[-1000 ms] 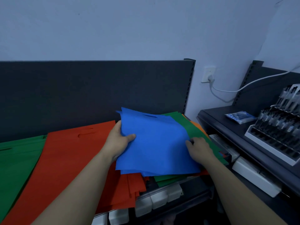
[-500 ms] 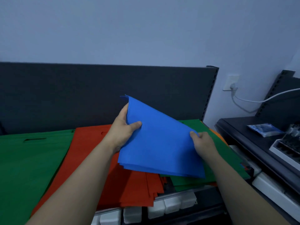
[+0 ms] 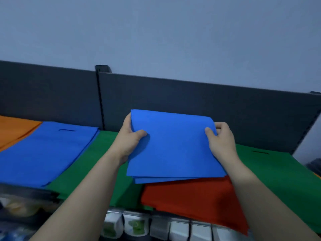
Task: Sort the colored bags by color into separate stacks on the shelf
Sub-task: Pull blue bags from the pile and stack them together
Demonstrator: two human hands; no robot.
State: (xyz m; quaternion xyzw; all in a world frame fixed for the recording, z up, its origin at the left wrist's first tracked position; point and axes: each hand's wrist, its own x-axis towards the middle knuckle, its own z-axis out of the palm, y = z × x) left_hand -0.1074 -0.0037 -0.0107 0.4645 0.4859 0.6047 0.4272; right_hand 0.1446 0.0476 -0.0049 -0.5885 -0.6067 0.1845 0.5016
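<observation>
Hands first, in the head view: the left hand (image 3: 129,138) and right hand (image 3: 220,141) each pinch a side edge of a thin bundle of blue bags (image 3: 173,150), thumbs on top and fingers curled beneath. The bundle hangs above the red stack (image 3: 191,197) and the green stack (image 3: 97,171), its far edge raised toward the shelf's back panel (image 3: 173,96) and its near edges fanned. Its long axis is hard to judge. To the left lies the blue stack (image 3: 46,150), running front to back with its handle slot at the far end, beside an orange stack (image 3: 15,129).
</observation>
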